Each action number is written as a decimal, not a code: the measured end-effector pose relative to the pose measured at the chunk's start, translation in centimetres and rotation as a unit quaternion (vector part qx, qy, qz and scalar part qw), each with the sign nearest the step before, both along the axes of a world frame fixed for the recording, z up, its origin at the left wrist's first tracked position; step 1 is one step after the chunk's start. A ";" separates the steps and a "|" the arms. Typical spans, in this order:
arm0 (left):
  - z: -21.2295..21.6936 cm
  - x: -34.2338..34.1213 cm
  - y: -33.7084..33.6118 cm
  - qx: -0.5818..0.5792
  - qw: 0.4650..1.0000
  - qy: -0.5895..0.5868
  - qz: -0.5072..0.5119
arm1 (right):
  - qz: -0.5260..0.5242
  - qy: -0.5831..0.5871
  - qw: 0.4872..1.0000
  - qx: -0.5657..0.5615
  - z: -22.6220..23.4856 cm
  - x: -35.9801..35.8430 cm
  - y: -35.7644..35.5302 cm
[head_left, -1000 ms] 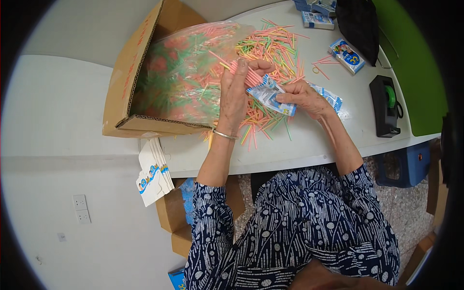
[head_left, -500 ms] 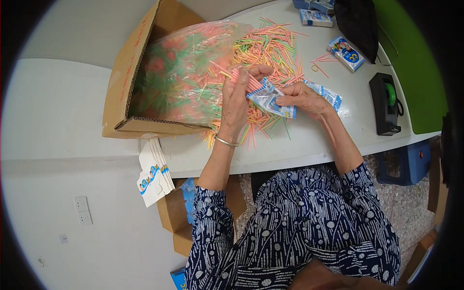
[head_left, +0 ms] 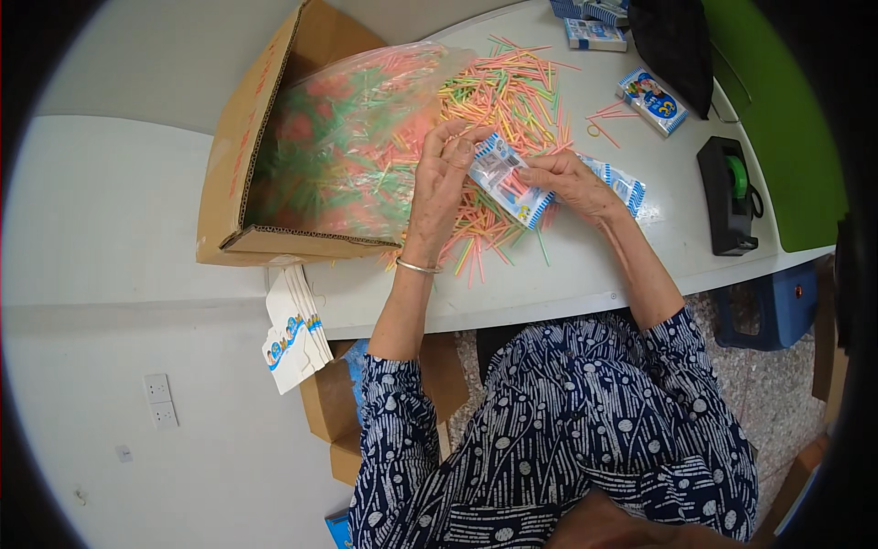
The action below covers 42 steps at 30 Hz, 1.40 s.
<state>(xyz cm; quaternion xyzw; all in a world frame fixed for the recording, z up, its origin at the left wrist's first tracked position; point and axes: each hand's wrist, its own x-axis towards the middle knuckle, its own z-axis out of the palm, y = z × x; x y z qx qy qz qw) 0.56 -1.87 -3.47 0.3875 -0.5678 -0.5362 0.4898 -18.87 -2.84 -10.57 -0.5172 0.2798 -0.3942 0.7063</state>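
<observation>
Leftmost, a fan of flat white packets (head_left: 294, 328) with a blue and orange band hangs over the near edge of the white table (head_left: 585, 274); just beyond them a brown cardboard box (head_left: 251, 156) lies on its side, its open mouth facing right, and a clear plastic bag (head_left: 357, 146) full of pink, green and orange sticks spills out of it; right of the bag a loose heap of the same coloured sticks (head_left: 512, 91) spreads over the table, reaching under both hands; the left hand (head_left: 444, 178), a thin metal bangle at its wrist, has its fingers curled around the far left end of a small blue-and-white packet (head_left: 508, 178), which sits slanted above the heap at the middle of the table; the right hand (head_left: 572, 178) pinches the packet's right side, fingers closed on it; a second blue-and-white packet (head_left: 617, 183) lies flat just right of that hand; farther right and far, a rectangular blue packet with a cartoon picture (head_left: 651, 99) rests alone, with two small blue-and-white boxes (head_left: 594, 35) beyond it; a black tape dispenser (head_left: 727, 197) with a green roll stands near the right edge.
</observation>
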 end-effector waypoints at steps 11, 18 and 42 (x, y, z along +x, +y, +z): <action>-0.5 0.2 -0.4 -0.066 0.977 -0.204 0.001 | 0.003 -0.027 1.000 -0.007 1.0 0.7 0.5; 0.2 -1.0 -0.2 -0.049 0.980 -0.191 -0.005 | -0.004 0.072 0.997 -0.013 0.5 0.5 0.3; -3.3 2.4 -5.4 -0.183 0.914 -0.313 0.181 | -0.266 0.485 0.771 -0.315 -3.0 -5.9 1.6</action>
